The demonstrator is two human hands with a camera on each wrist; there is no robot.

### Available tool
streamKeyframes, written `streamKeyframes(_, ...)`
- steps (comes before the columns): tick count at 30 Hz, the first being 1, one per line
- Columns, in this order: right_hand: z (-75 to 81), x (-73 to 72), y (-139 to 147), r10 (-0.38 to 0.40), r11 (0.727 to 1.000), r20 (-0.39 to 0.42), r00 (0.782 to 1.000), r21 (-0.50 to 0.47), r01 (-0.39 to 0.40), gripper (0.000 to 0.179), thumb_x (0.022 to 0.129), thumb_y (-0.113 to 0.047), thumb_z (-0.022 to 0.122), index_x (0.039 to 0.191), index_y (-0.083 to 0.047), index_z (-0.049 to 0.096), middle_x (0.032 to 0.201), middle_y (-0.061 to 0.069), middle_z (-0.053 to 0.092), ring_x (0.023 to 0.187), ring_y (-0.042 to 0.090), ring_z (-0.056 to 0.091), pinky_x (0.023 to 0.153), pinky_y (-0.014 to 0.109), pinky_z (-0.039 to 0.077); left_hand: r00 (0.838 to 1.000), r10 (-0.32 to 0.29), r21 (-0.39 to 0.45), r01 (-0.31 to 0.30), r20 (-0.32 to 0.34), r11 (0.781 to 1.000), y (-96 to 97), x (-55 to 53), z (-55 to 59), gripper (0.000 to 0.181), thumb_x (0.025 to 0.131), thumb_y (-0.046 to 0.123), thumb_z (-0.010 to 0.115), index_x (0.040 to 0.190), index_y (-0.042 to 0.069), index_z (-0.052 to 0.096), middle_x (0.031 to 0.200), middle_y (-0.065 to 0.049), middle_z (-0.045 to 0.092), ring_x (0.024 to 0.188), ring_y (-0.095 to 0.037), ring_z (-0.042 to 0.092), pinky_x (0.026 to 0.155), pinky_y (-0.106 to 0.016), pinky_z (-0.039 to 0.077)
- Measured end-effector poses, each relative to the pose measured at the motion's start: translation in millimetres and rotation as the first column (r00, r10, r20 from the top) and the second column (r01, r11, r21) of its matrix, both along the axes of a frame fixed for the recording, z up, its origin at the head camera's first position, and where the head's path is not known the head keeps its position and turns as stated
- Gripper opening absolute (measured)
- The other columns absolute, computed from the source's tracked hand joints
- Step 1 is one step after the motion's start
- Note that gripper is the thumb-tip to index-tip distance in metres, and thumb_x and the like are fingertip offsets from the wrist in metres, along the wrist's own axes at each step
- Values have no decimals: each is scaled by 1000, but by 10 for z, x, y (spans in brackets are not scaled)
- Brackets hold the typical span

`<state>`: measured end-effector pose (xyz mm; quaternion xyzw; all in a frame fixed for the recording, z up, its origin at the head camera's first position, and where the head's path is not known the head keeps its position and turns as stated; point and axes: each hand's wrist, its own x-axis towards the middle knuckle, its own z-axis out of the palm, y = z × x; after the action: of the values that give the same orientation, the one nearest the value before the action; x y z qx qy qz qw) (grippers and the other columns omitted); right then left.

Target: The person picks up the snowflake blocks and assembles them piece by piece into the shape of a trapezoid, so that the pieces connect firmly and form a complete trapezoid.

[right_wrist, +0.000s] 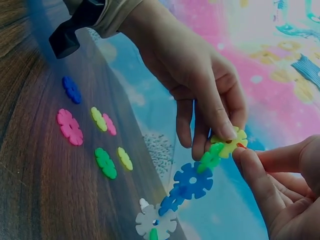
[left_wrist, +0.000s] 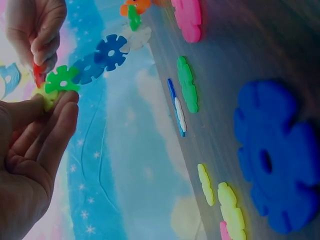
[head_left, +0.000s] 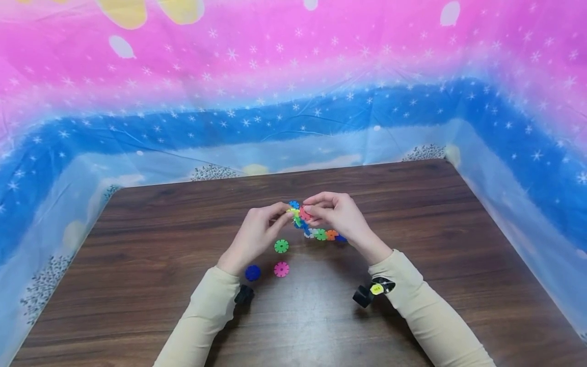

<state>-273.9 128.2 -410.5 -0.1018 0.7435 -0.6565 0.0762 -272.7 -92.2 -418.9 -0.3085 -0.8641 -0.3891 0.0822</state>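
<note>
A chain of notched plastic discs hangs between my hands above the table. My left hand pinches its yellow disc between thumb and fingers. My right hand pinches a red disc, held edge-on right at the yellow one. From the yellow disc the chain runs to a green disc, then blue discs and a white disc. Farther along, another green disc and an orange disc show below my right hand. Fingertips hide part of the red disc.
Loose on the dark wooden table lie a dark blue disc, a pink disc and a green disc. Yellow discs lie there too. A printed cloth stands around the table's back and sides.
</note>
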Motion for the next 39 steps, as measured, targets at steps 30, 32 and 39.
streamKeyframes(30, -19, -164, 841, 228, 570, 155, 961, 779, -261, 21, 89, -25, 78, 100, -9, 70, 87, 3, 67, 72, 18, 61, 67, 34, 50, 945, 143, -42, -137, 294, 990, -202, -146, 43, 23, 101, 26, 64, 114, 8, 72, 100, -7, 74, 91, -26, 72, 81, -43, 57)
streamKeyframes(32, -23, -152, 884, 270, 484, 204, 941, 816, -316, 25, 83, -23, 83, 98, -10, 67, 86, 2, 63, 73, 17, 56, 67, 33, 46, 937, 130, -31, -127, 323, 991, -236, -166, 32, 23, 102, 26, 63, 114, 8, 71, 101, -8, 74, 90, -28, 72, 80, -43, 57)
streamKeyframes(39, -74, -101, 824, 311, 399, 293, 904, 824, -403, 18, 78, -9, 84, 82, -12, 67, 82, 0, 61, 69, 14, 52, 62, 29, 43, 914, 99, 34, -122, 392, 992, -331, -206, -50, 22, 103, 22, 61, 113, 6, 71, 104, -12, 72, 88, -33, 71, 78, -44, 58)
